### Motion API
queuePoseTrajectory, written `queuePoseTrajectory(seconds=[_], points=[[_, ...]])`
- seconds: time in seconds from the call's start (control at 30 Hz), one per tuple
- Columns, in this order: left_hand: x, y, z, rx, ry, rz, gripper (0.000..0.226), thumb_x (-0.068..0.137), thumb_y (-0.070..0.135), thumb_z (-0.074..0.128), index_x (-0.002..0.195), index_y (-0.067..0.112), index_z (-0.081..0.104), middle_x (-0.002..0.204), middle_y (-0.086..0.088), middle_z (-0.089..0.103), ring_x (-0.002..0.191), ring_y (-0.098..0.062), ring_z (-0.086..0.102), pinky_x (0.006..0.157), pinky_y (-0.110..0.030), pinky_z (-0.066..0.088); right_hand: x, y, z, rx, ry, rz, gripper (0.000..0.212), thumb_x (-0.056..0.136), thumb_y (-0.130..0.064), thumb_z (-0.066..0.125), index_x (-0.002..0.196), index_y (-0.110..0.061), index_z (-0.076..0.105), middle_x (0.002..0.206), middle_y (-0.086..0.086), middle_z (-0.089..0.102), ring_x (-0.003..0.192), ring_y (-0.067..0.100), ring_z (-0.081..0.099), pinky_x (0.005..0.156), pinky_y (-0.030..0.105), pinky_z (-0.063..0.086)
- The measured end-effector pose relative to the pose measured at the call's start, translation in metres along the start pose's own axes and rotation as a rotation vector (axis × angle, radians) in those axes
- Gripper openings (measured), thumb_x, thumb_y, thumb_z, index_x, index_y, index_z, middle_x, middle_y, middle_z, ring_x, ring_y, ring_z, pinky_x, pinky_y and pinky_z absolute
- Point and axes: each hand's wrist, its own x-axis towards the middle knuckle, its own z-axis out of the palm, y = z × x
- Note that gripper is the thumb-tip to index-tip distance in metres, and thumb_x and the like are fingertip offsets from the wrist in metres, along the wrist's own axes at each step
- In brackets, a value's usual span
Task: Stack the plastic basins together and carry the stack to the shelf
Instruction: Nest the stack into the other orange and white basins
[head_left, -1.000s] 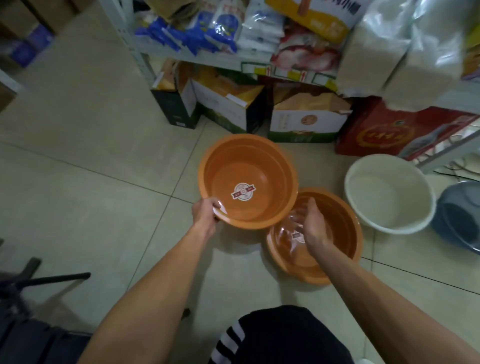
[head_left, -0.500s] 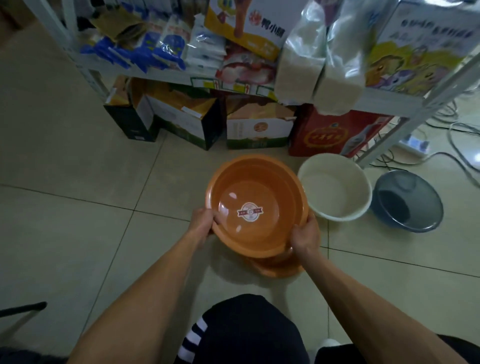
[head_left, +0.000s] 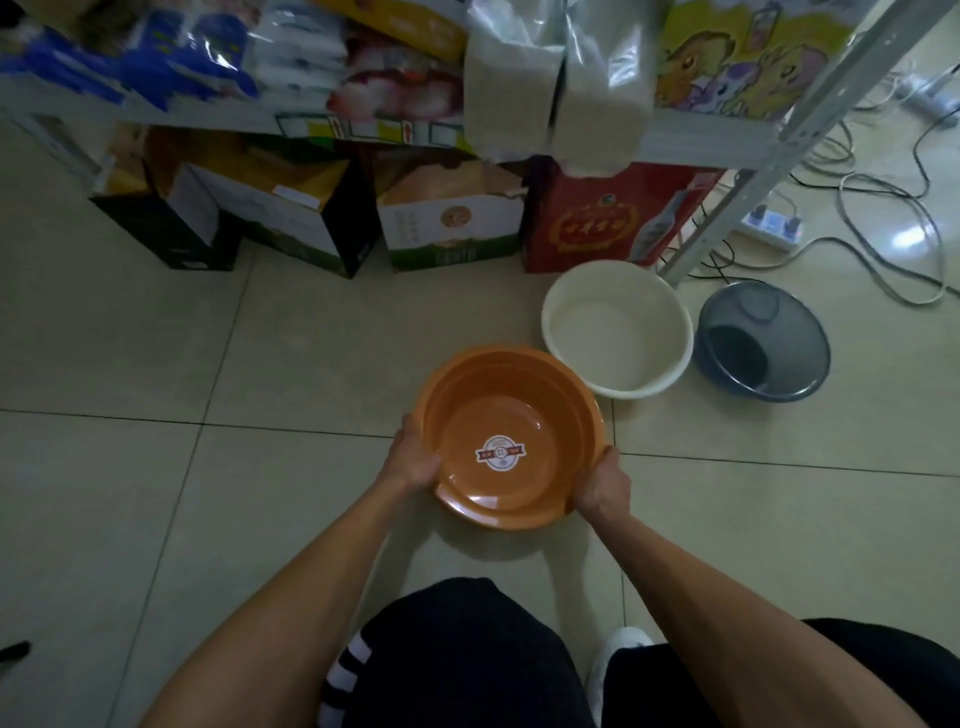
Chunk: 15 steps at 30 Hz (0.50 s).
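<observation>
Two orange basins (head_left: 511, 410) sit nested one inside the other on the tiled floor in front of me; the inner one has a round sticker on its bottom. My left hand (head_left: 413, 462) grips the stack's left rim and my right hand (head_left: 602, 480) grips its right rim. A white basin (head_left: 618, 335) stands just right and beyond, almost touching the orange rim. A blue-grey basin (head_left: 761, 348) lies further right, tilted. The metal shelf (head_left: 670, 143) runs across the top, packed with bags.
Under the shelf stand several cartons (head_left: 447, 223) and a red box (head_left: 597, 223). The shelf's slanted leg (head_left: 727, 213) comes down behind the white basin. A power strip (head_left: 771, 226) and loose cables (head_left: 872, 218) lie at the right. My knees fill the bottom edge.
The orange basin my left hand held has gone down into the second orange basin. My right hand moved from inside that basin to its rim. Both hands now hold the nested pair.
</observation>
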Motion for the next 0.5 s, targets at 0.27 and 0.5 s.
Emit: queuePoseTrajectory(seconds=[0.27,0.5], points=[[-0.036,0.042,-0.006,0.178,0.012,0.076,0.127,0.051,0.06,0.068,0.158,0.028,0.006,0.161,-0.003,0.017,0.141,-0.029,0.041,0.113,-0.054,0.038,0.029,-0.006,0.013,-0.192,-0.17,0.017,0.083,0.101,-0.042,0.047,0.162,-0.021,-0.006,0.137,0.018,0.058,0.122,0.035,0.061,0.102,0.045,0.05],[-0.038,0.051,0.001,0.304,-0.087,0.072,0.117,0.082,0.054,0.07,0.16,0.025,-0.013,0.168,-0.006,-0.016,0.157,-0.035,-0.001,0.12,-0.057,0.027,0.051,-0.007,0.023,-0.425,-0.134,0.031,0.076,0.097,-0.033,0.058,0.157,-0.014,0.014,0.127,0.013,0.063,0.113,0.031,0.065,0.094,0.044,0.054]])
